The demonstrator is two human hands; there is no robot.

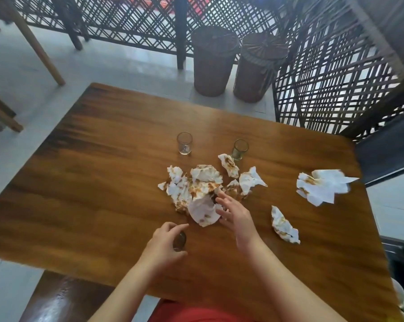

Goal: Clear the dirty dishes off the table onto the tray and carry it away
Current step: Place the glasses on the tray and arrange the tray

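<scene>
Three glasses show on the table [103, 182]. One is a small dark glass [179, 240], and the left hand [163, 245] has its fingers curled round it, near the near edge. The right hand [233, 214] is wide, with its fingers spread, and its tips touch a pile [196, 189] of dirty white napkins in the middle of the table. It holds nothing. The other two glasses stand up straight on the far side of the pile: a clear glass [184, 143] on the left and a green glass [240, 149] on the right, which touches a napkin scrap. Both lie farther away than the hands, so a hand must reach over or round the pile to get them. I think the right hand is nearer to the green glass, and the left hand is busy. Two more napkins lie apart on the right, one far [321, 185] and one near [284, 225]. I cannot see a tray for sure. A dark thing [403, 259] at the right edge may be one, but I cannot tell. No words or labels can be read on anything.
</scene>
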